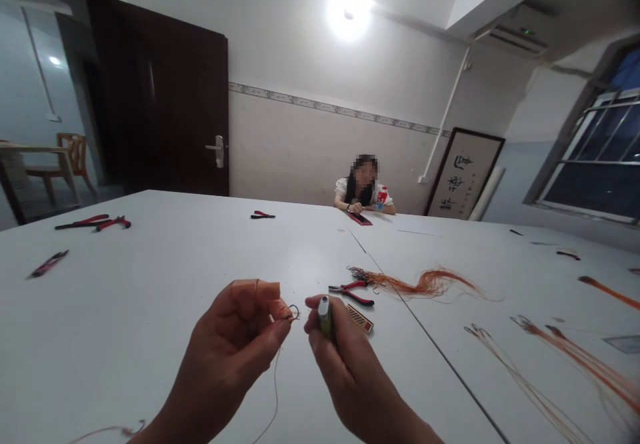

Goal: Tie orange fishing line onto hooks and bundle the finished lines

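My left hand point(235, 344), with orange covers on some fingertips, pinches a small dark fishing hook point(295, 312) between thumb and forefinger. From that pinch a thin pale line point(277, 391) hangs down to the table. Just to the right, my right hand point(345, 357) is wrapped around a green lighter point(325, 317), its metal top pointing up. No flame shows. The hook and the lighter are a short gap apart, above the white table. Beyond my right hand lie red-handled pliers point(357, 292) and a small patterned box point(361, 319).
A bundle of orange lines with hooks point(425, 284) lies past the pliers. More hooked lines point(520, 371) spread to the right. Several red-handled tools point(113, 223) rest at the far left. Across the white table point(150, 297) sits a person point(364, 191) by a phone point(361, 219) and a bottle point(382, 199).
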Motion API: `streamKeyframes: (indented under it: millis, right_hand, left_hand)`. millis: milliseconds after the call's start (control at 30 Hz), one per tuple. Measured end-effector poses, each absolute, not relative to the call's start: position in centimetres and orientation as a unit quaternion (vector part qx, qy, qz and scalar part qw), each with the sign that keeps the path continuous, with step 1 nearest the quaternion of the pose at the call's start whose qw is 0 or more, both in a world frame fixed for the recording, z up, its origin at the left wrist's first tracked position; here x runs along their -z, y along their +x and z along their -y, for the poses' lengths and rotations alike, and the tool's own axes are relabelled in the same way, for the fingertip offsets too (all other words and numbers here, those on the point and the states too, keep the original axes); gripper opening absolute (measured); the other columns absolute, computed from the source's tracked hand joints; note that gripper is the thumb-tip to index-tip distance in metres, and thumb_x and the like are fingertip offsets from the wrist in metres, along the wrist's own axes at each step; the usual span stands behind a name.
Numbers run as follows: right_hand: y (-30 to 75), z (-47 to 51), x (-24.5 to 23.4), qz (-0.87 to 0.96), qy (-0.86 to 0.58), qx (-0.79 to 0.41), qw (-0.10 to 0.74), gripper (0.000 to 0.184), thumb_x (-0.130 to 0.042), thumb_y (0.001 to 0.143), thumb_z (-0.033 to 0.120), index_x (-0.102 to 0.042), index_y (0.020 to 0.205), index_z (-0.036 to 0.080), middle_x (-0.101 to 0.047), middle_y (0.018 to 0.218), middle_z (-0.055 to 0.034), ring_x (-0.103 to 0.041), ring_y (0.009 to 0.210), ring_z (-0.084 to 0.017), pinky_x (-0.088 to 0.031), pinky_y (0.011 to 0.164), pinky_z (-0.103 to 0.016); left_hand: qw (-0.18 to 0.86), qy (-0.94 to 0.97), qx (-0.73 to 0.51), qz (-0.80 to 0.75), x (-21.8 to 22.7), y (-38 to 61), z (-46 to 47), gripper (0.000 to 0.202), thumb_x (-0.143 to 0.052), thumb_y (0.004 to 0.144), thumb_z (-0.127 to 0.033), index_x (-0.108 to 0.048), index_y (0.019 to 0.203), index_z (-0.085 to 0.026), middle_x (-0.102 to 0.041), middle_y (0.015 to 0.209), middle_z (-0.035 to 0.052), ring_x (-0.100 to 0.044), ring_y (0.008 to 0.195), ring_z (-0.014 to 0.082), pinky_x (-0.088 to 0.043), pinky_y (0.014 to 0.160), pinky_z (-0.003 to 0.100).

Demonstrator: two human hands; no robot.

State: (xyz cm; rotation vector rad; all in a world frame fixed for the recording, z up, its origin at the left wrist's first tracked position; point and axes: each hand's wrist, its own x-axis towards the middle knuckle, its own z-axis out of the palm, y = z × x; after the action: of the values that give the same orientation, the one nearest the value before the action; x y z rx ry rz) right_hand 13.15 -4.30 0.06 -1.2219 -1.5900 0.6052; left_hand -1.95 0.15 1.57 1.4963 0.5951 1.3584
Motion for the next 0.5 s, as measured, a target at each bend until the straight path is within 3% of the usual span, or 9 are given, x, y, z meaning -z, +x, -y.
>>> streamKeyframes:
  millis: [167, 267, 333, 500]
  right_hand:
    - [12.9, 4.0, 0.7, 0.635, -0.464, -0.306, 0.537, 0.029, -0.045, 0.091, 0.026, -0.040, 0.119, 0.025, -0.056, 0.090, -0.0008, -0.053, 0.072, -0.014, -0.047, 0.067, -0.030]
    - [13.4, 3.4, 0.7, 0.579, -0.451, -0.311, 0.604, 0.055, -0.049, 0.090, 0.028, -0.018, 0.136, 0.035, -0.055, 0.085, 0.0033, -0.051, 0.058, -0.010, -0.046, 0.052, -0.024]
    - [14.2, 2.8, 0.4, 0.545, -0.446, -0.284, 0.651, 0.063, -0.049, 0.090, 0.029, -0.010, 0.138, 0.042, -0.054, 0.086, 0.0040, -0.052, 0.054, -0.008, -0.044, 0.046, -0.021]
    - [15.8, 2.1, -0.8, 0.517, -0.412, -0.223, 0.716, 0.050, -0.049, 0.090, 0.030, -0.027, 0.133, 0.043, -0.053, 0.089, 0.0029, -0.053, 0.052, -0.006, -0.042, 0.039, -0.016]
  left_hand:
    - [0.472, 0.629, -0.564, -0.251, -1.5, -2.1, -0.2, 0.017, -0.068, 0.074, -0.018, -0.059, 0.084, -0.027, -0.062, 0.072, -0.0047, -0.049, 0.050, 0.0061, -0.041, 0.039, 0.011]
    - [0.464, 0.631, -0.555, -0.280, -1.5, -2.1, -0.1, 0.016, -0.069, 0.072, -0.023, -0.059, 0.083, -0.027, -0.061, 0.070, -0.0041, -0.048, 0.049, 0.0068, -0.042, 0.038, 0.012]
    - [0.459, 0.620, -0.556, -0.310, -1.6, -2.0, 0.1, 0.016, -0.070, 0.070, -0.027, -0.059, 0.082, -0.027, -0.061, 0.068, -0.0038, -0.047, 0.048, 0.0071, -0.040, 0.037, 0.013]
    - [0.455, 0.579, -0.565, -0.373, -1.6, -1.4, 0.5, 0.020, -0.071, 0.065, -0.033, -0.058, 0.079, -0.028, -0.060, 0.070, -0.0042, -0.044, 0.049, 0.0070, -0.035, 0.036, 0.012]
